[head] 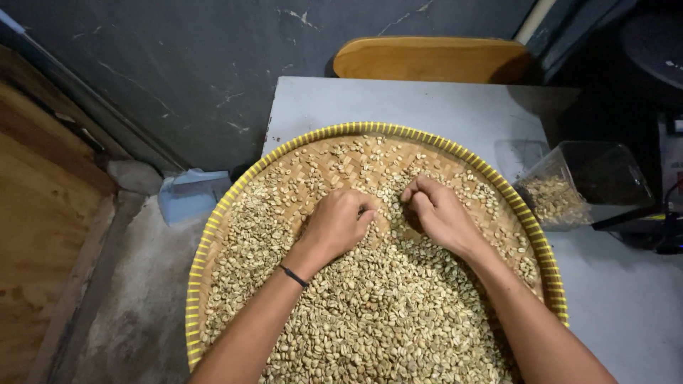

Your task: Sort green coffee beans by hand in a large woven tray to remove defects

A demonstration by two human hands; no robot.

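both hands sorting pale beans (370,313) in a woven tray (213,235)
left hand (336,222) and right hand (437,211) rest mid-tray, fingers curled together on beans.

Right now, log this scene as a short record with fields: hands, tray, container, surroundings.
left hand: left hand, fingers curled, resting on pale green unroasted beans; black band on wrist
right hand: right hand, fingers bent, touching the beans
tray: round woven bamboo tray with yellow rim, on grey table
container: clear plastic tub right of tray, some beans inside
surroundings: wooden chair back behind table
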